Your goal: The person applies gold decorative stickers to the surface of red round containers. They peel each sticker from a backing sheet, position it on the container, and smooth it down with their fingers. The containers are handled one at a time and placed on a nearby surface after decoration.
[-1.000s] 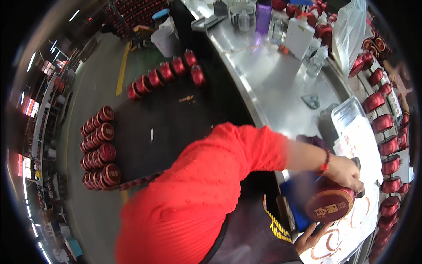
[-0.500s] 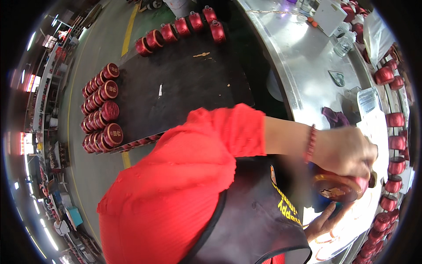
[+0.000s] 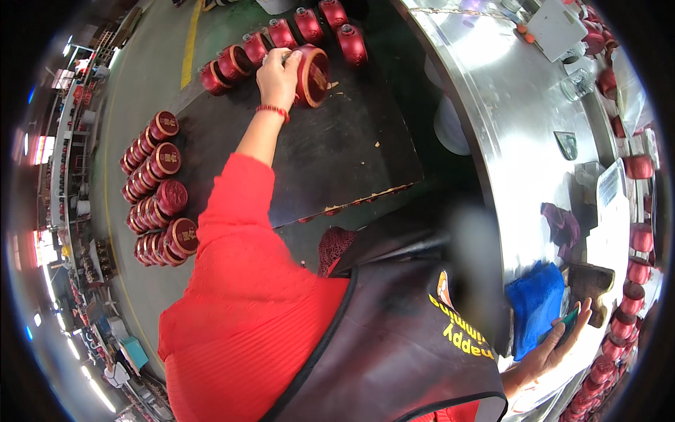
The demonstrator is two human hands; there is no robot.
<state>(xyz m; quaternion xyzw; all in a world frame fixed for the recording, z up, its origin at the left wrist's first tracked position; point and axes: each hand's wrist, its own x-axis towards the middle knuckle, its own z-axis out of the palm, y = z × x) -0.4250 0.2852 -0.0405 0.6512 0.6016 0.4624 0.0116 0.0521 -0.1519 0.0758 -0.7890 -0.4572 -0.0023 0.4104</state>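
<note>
Left hand (image 3: 279, 74) grips a round red jar (image 3: 313, 75) by its rim at the far row on the black mat (image 3: 337, 151), probably heavy, glazed, breakable, while the right hand (image 3: 552, 348) near the counter (image 3: 506, 119) pinches something green.

there's just the one view, a fisheye camera on the person's head, looking steeply down over a red-sleeved shoulder. the dark apron (image 3: 394, 337) sits closest, filling the lower frame. the black floor mat (image 3: 316, 155) lies farther off above, and the steel bench (image 3: 520, 119) bends along the right rim.
</note>
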